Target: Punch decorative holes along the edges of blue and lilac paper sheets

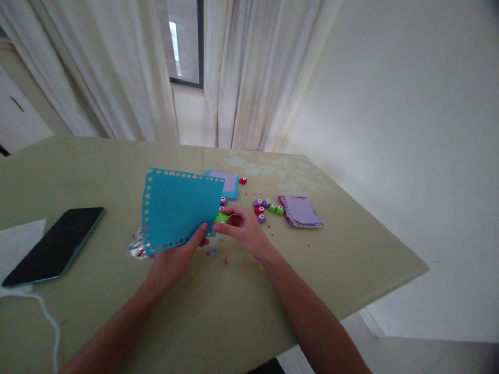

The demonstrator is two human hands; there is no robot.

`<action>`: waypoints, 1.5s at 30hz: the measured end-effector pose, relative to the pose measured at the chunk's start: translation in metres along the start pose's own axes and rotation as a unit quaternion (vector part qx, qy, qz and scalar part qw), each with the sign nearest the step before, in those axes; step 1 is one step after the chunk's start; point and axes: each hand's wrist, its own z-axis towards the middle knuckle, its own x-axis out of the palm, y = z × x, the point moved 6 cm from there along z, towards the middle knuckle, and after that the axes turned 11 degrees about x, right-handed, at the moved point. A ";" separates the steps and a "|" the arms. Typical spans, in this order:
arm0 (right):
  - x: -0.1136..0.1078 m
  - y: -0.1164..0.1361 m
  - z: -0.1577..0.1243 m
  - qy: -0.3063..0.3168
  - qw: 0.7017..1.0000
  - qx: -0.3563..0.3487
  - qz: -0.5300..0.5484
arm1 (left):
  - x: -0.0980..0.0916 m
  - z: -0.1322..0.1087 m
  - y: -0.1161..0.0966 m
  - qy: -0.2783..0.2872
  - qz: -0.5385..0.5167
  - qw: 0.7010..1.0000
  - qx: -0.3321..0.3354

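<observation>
My left hand (177, 257) pinches the lower right corner of a blue paper sheet (179, 208), held tilted above the table, with small holes punched along its edges. My right hand (244, 228) is closed round a small green craft punch (221, 218) pressed against the sheet's right edge. Just right of that hand lie several more small punches (267, 208), purple, red and green. Tiny paper bits are scattered on the table around both hands.
A dark tablet (54, 244) lies at the left on white paper, with a white cable in front. A stack of purple sheets (301, 212) sits to the right, another blue and purple stack (230, 183) behind the sheet. The table's right edge (390, 244) drops off near the wall.
</observation>
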 end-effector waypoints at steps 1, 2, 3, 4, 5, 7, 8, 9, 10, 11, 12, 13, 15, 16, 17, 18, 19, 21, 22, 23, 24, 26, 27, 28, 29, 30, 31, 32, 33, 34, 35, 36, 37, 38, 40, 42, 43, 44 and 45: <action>0.000 0.001 -0.001 0.004 1.000 0.000 0.007 | 0.001 0.000 0.001 0.005 0.004 1.000 0.003; 0.001 0.003 -0.001 0.015 1.000 0.001 0.015 | 0.002 0.001 0.003 0.012 0.011 1.000 0.007; 0.003 0.005 -0.003 0.032 0.999 0.003 0.020 | 0.003 0.001 0.005 0.021 0.020 1.000 0.011; 0.005 0.007 -0.004 0.051 0.998 0.007 0.022 | 0.005 0.001 0.007 0.030 0.029 0.999 0.016; 0.007 0.008 -0.005 0.069 0.997 0.012 0.021 | 0.006 0.002 0.009 0.038 0.037 0.998 0.023; 0.009 0.007 -0.006 0.083 0.996 0.027 0.019 | 0.008 0.002 0.011 0.049 0.048 0.997 0.034; 0.008 0.006 -0.005 0.079 0.996 0.037 0.023 | 0.009 0.002 0.011 0.053 0.050 0.997 0.038; 0.007 0.003 -0.004 0.072 0.996 0.049 0.032 | 0.009 0.002 0.011 0.057 0.046 0.996 0.040; 0.006 0.000 -0.003 0.066 0.995 0.061 0.043 | 0.009 0.002 0.010 0.062 0.041 0.996 0.039; 0.006 -0.003 -0.002 0.064 0.994 0.070 0.054 | 0.010 0.001 0.010 0.066 0.037 0.997 0.035; 0.006 -0.005 -0.002 0.064 0.993 0.077 0.063 | 0.010 0.001 0.009 0.066 0.032 0.997 0.033; 0.007 -0.006 -0.001 0.065 0.992 0.081 0.068 | 0.009 0.001 0.009 0.065 0.029 0.997 0.030; 0.007 -0.006 -0.002 0.067 0.992 0.083 0.064 | 0.010 0.001 0.009 0.062 0.025 0.997 0.025; 0.008 -0.005 -0.002 0.068 0.993 0.082 0.057 | 0.010 0.001 0.009 0.062 0.024 0.997 0.025; 0.008 -0.003 -0.003 0.069 0.993 0.079 0.049 | 0.010 0.001 0.009 0.063 0.023 0.997 0.026; 0.008 -0.002 -0.004 0.069 0.994 0.076 0.041 | 0.011 0.001 0.010 0.063 0.023 0.997 0.028; 0.008 0.000 -0.005 0.070 0.994 0.073 0.035 | 0.011 0.001 0.010 0.064 0.026 0.997 0.033; 0.009 0.001 -0.006 0.068 0.995 0.073 0.029 | 0.011 0.002 0.009 0.062 0.035 0.996 0.045; 0.009 0.002 -0.006 0.065 0.995 0.074 0.029 | 0.011 0.002 0.009 0.061 0.040 0.996 0.051; 0.009 0.002 -0.006 0.064 0.995 0.075 0.031 | 0.011 0.002 0.008 0.062 0.043 0.996 0.056; 0.010 0.002 -0.007 0.063 0.995 0.075 0.034 | 0.011 0.003 0.008 0.063 0.044 0.995 0.059; 0.010 0.001 -0.007 0.063 0.995 0.074 0.037 | 0.011 0.003 0.008 0.062 0.042 0.995 0.059; 0.011 0.001 -0.007 0.063 0.995 0.074 0.036 | 0.011 0.003 0.008 0.061 0.040 0.996 0.058; 0.011 0.000 -0.007 0.061 0.995 0.073 0.034 | 0.010 0.003 0.008 0.060 0.039 0.996 0.059; 0.011 0.000 -0.007 0.058 0.995 0.074 0.031 | 0.010 0.003 0.008 0.058 0.039 0.996 0.062; 0.010 -0.001 -0.007 0.054 0.995 0.075 0.030 | 0.010 0.004 0.008 0.055 0.041 0.995 0.067; 0.010 -0.001 -0.007 0.051 0.995 0.075 0.028 | 0.009 0.004 0.008 0.055 0.043 0.995 0.072; 0.010 -0.001 -0.007 0.048 0.996 0.075 0.027 | 0.010 0.004 0.007 0.055 0.044 0.995 0.076; 0.010 -0.001 -0.007 0.045 0.996 0.075 0.027 | 0.009 0.004 0.007 0.053 0.045 0.995 0.077; 0.009 -0.002 -0.006 0.041 0.996 0.075 0.026 | 0.009 0.004 0.008 0.049 0.046 0.995 0.077; 0.009 -0.002 -0.006 0.038 0.996 0.074 0.025 | 0.009 0.004 0.008 0.046 0.048 0.995 0.076; 0.009 -0.002 -0.006 0.036 0.996 0.073 0.026 | 0.009 0.004 0.007 0.044 0.048 0.995 0.077; 0.009 -0.003 -0.006 0.037 0.996 0.073 0.026 | 0.008 0.004 0.007 0.040 0.050 0.995 0.079; 0.010 -0.003 -0.005 0.038 0.996 0.073 0.028 | 0.008 0.004 0.007 0.035 0.051 0.995 0.082; 0.011 -0.005 -0.005 0.039 0.996 0.072 0.030 | 0.008 0.004 0.006 0.040 0.050 0.994 0.085; 0.012 -0.006 -0.004 0.040 0.996 0.067 0.032 | 0.009 0.004 0.007 0.049 0.044 0.995 0.079; 0.012 -0.007 -0.004 0.040 0.997 0.064 0.033 | 0.009 0.004 0.008 0.053 0.042 0.995 0.076; 0.013 -0.007 -0.004 0.040 0.997 0.061 0.034 | 0.010 0.004 0.009 0.057 0.040 0.995 0.076; 0.013 -0.007 -0.003 0.041 0.997 0.059 0.034 | 0.010 0.004 0.009 0.059 0.040 0.995 0.076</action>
